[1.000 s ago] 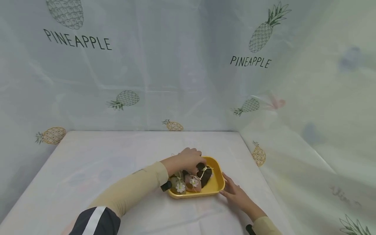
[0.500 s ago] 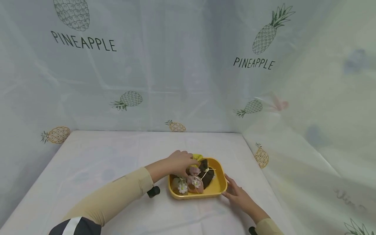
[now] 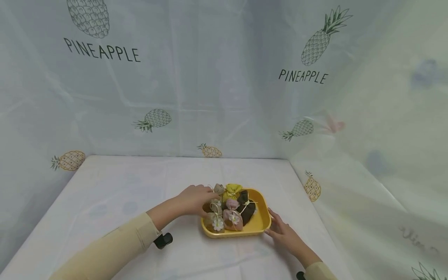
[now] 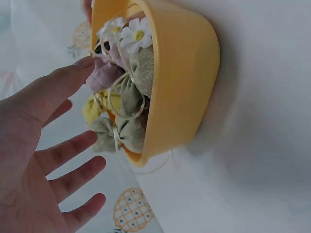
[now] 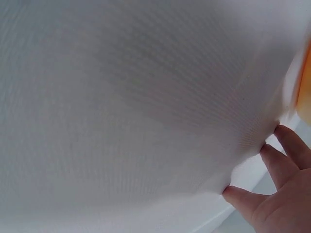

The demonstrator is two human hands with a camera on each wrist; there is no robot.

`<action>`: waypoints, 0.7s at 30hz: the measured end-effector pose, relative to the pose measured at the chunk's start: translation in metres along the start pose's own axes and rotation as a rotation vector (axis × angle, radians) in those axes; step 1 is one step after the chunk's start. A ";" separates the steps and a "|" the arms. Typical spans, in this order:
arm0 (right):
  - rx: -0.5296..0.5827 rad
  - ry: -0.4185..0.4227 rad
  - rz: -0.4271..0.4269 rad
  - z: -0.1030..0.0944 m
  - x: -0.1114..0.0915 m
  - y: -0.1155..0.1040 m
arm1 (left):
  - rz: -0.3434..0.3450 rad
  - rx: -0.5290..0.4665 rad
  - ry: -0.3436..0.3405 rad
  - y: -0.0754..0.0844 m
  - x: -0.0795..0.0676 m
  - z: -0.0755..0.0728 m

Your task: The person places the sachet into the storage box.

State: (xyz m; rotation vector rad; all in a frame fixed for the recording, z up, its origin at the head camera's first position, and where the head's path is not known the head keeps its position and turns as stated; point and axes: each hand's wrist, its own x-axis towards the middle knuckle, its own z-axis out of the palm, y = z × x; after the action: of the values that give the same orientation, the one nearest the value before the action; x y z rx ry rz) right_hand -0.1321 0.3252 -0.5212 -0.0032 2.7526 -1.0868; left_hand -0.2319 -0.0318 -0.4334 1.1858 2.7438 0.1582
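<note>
A yellow plastic tray (image 3: 260,221) holds several small drawstring pouches. At its front left lies a grey-beige pouch (image 4: 144,68) with white daisies, beside a pink pouch (image 3: 233,218). Behind them sit a yellow pouch (image 3: 231,190) and another grey-beige pouch (image 4: 132,135); a dark brown pouch (image 3: 247,212) lies to their right. At the tray's left end is my left hand (image 3: 196,200), its fingers spread and holding nothing in the left wrist view. My right hand (image 3: 285,235) rests at the tray's right end, fingers extended and partly bent.
White cloth covers the table (image 3: 140,182). A pineapple-printed sheet (image 3: 224,77) hangs behind it and along the sides. Black wrist devices (image 3: 163,240) sit under the cuffs.
My left hand has drawn back leftward from over the tray, uncovering the yellow, pink and rear grey-beige pouches. Its fingers have opened. The right hand stays at the tray's right end.
</note>
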 end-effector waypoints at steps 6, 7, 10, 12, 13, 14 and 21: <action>-0.035 0.007 -0.029 0.000 0.001 0.002 | -0.062 -0.057 0.035 -0.011 -0.022 0.004; -0.044 0.008 -0.039 0.000 0.001 0.002 | -0.070 -0.069 0.041 -0.013 -0.026 0.005; -0.067 0.017 -0.065 0.001 0.003 0.001 | -0.097 -0.108 0.056 -0.021 -0.037 0.009; -0.066 0.020 -0.068 0.002 0.005 0.001 | -0.116 -0.141 0.061 -0.024 -0.043 0.011; -0.060 0.018 -0.068 0.003 0.005 0.000 | -0.123 -0.155 0.060 -0.025 -0.046 0.012; -0.057 0.016 -0.067 0.004 0.006 -0.001 | -0.132 -0.172 0.058 -0.027 -0.049 0.013; -0.043 0.006 -0.063 0.010 0.009 -0.012 | -0.206 -0.228 0.072 -0.036 -0.069 0.025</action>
State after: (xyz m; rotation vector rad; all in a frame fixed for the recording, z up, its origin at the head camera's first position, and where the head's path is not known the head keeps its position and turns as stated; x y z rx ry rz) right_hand -0.1400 0.3093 -0.5220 -0.0929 2.7981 -1.0434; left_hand -0.2062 -0.1061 -0.4575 0.8502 2.7938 0.4828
